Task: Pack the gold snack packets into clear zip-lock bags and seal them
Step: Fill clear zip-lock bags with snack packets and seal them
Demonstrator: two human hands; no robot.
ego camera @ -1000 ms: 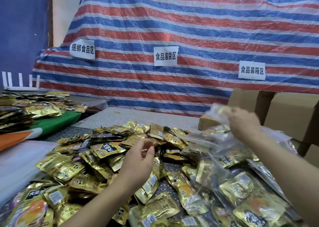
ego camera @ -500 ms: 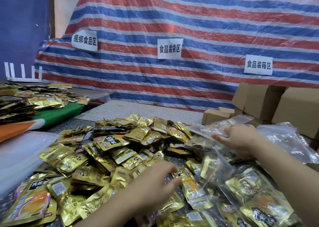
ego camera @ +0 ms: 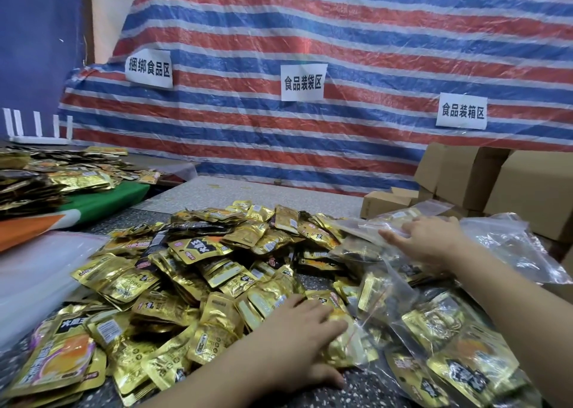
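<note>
Left hand (ego camera: 305,342) covered some packets (ego camera: 198,280), its fingertips were lost under bag plastic (ego camera: 387,324); both forearms ran off the bottom edge.

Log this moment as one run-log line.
left hand: open, flat on gold snack packets | right hand: open, resting on filled zip-lock bags | stage: between bags

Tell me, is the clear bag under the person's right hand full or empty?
Partly filled: gold packets show through the clear bag beneath the right hand. Whether it is sealed, cannot tell.
</note>
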